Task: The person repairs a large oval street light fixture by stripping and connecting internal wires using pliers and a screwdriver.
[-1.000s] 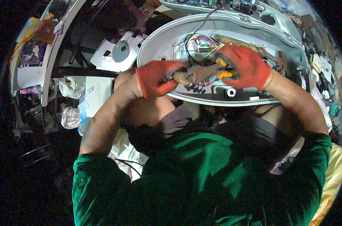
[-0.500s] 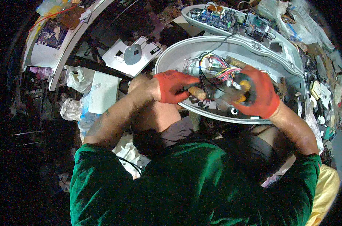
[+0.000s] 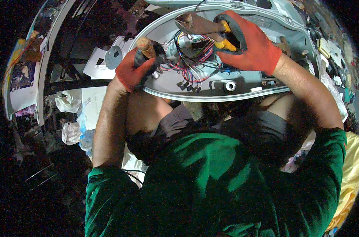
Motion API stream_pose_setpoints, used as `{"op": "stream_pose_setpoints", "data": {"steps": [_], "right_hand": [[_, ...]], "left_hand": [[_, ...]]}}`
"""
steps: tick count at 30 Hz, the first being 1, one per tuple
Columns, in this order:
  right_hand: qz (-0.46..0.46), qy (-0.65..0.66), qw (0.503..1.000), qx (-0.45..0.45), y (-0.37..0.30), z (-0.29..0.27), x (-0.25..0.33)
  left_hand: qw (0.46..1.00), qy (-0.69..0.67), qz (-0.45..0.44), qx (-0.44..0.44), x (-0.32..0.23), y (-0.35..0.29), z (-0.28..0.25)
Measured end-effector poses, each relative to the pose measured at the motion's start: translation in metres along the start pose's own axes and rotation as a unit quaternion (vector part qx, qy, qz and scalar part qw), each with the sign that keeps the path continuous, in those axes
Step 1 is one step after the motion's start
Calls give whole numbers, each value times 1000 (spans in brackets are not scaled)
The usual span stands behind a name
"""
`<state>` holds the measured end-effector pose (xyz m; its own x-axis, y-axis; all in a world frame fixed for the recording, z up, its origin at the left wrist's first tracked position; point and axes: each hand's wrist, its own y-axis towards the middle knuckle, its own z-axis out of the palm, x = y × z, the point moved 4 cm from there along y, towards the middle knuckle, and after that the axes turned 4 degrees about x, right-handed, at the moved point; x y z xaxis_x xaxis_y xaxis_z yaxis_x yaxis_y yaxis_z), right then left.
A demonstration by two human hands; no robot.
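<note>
My right hand [image 3: 250, 45], in a red glove with a dark palm, is closed around pliers [image 3: 199, 25] with yellow grips and rusty, wide jaws. The jaws point left above a grey plastic housing [image 3: 211, 94], gripping nothing I can see. At the housing's left rim my left hand [image 3: 134, 69], gloved alike, is closed on a brown wooden-looking handle [image 3: 146, 47] whose rounded end sticks up; its other end is hidden. Between the hands, a bundle of coloured wires [image 3: 191, 67] with small dark connectors lies loose inside the housing.
A white panel [image 3: 98, 63] with a grey oval piece [image 3: 114, 57] lies left of the housing. A long curved pale strip [image 3: 45, 71] stands farther left, near crumpled plastic bags [image 3: 70, 132]. Scrap parts crowd the right side, with yellow cloth [image 3: 347, 177] at lower right.
My hands have parted: the left with the brown handle moved left to the rim, the right raised the pliers. The wires between them now show more fully, and the view has shifted.
</note>
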<state>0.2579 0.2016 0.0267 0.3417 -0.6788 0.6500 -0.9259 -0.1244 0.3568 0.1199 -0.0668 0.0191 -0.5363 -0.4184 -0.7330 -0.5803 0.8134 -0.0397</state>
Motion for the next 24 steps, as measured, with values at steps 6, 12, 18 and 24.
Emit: {"op": "stream_pose_setpoints", "data": {"steps": [6, 12, 18, 24], "right_hand": [[-3, 12, 1000, 24, 1, 0, 1], [0, 21, 1000, -3, 0, 2, 1], [11, 20, 999, 38, 3, 2, 1], [16, 36, 999, 33, 0, 5, 2]], "left_hand": [[997, 21, 49, 49, -1, 6, 2], [998, -1, 37, 54, 14, 6, 3], [996, 40, 70, 47, 4, 4, 2], [984, 49, 115, 128, -12, 6, 6]]}}
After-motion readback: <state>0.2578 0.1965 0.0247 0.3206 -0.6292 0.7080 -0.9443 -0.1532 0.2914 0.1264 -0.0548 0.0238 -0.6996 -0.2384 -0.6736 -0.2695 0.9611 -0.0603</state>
